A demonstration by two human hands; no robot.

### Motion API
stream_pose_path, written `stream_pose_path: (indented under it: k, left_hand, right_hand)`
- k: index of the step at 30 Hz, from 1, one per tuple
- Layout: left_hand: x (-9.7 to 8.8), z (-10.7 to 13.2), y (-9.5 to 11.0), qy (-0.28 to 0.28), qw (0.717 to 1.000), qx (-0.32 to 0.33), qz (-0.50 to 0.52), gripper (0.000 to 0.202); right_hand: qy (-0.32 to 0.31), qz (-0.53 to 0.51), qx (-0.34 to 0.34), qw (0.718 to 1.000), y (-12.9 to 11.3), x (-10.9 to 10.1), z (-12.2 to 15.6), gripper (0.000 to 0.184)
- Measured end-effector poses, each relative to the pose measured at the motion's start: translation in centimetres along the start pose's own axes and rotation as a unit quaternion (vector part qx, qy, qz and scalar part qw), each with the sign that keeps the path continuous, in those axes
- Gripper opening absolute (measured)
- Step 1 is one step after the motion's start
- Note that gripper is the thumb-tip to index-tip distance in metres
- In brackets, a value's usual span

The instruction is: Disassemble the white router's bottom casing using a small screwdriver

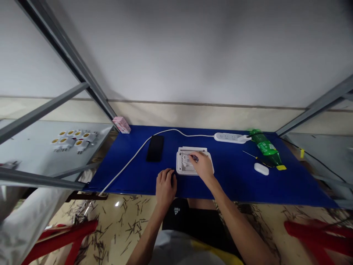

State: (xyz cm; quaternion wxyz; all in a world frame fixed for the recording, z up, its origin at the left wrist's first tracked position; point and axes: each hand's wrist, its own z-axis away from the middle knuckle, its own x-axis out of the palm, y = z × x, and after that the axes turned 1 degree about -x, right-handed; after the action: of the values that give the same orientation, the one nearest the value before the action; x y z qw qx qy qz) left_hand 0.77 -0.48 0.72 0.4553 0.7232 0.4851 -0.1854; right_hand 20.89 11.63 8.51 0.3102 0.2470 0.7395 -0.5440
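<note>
A white plastic device case (190, 171), resembling a router with its inside face up, lies on the blue table in front of me. Light-coloured parts and a perforated grid show inside it, and a white bar (192, 149) runs along its far edge. My right hand (203, 166) reaches over the case's right half and hides it. Its fingers pinch a small dark-handled tool (194, 158), which looks like a screwdriver; its tip is hard to make out. My left hand (165, 182) rests on the table just left of the case, fingers laid out and holding nothing.
A black phone (154, 148) lies to the left. Behind are a white power strip (231, 138) and its cable (135, 154). At right sit a green bottle (266, 145), a yellow-and-black screwdriver (260, 161) and a white oval case (261, 169). A pink box (121, 125) stands at back left.
</note>
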Motion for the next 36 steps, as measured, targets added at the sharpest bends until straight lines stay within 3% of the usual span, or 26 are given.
stream_pose_path:
  k: [14,21,28,36]
  left_hand:
    - [0.0,-0.1,0.1,0.009,1.000,0.011,-0.008,0.024]
    - [-0.5,-0.3,0.5,-0.014,1.000,-0.014,-0.011,0.026]
    - [-0.8,-0.5,0.6,-0.030,0.999,-0.024,-0.015,0.027]
    - [-0.7,-0.4,0.4,-0.025,0.999,-0.015,-0.031,0.026]
  right_hand:
    - [0.058,0.048,0.021,0.997,0.8,-0.7,1.0,0.024]
    - [0.116,0.051,0.026,0.992,3.5,-4.4,4.8,0.048]
    - [0.156,0.050,0.047,0.985,6.6,-8.6,10.0,0.058]
    - [0.121,0.009,0.054,0.991,7.3,-9.9,11.3,0.065]
